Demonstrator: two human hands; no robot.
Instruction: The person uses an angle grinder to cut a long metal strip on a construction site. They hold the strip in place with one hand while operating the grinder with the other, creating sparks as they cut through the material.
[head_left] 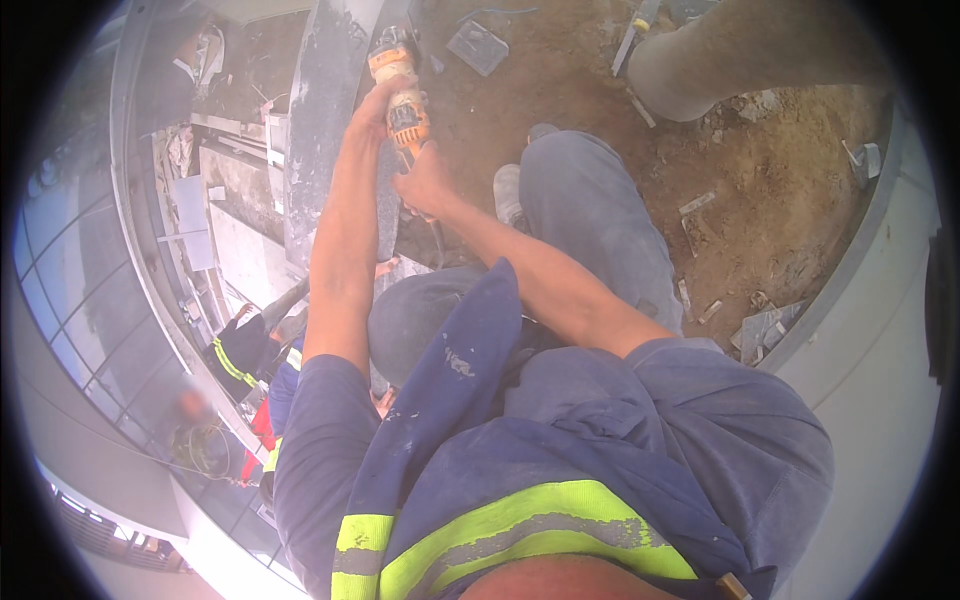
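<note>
An orange and black angle grinder (405, 118) is stretched out ahead of me at the top of the head view, its dusty head pointing away. My left hand (376, 108) is wrapped round the side of its body. Further back, my right hand (427, 182) grips the rear end, where a dark cord (438, 238) hangs down. The grinder's head is over the edge of a long grey slab (335, 110); I cannot make out whether its disc touches the slab. The fingers of both hands are partly hidden.
Bare brown soil (590, 95) with scattered offcuts lies right of the slab. A thick column-like form (690, 75) stands at upper right. Pale boards (245, 225) lie at left. Other people in reflective workwear (232, 360) are at lower left, beside a glazed wall (80, 290).
</note>
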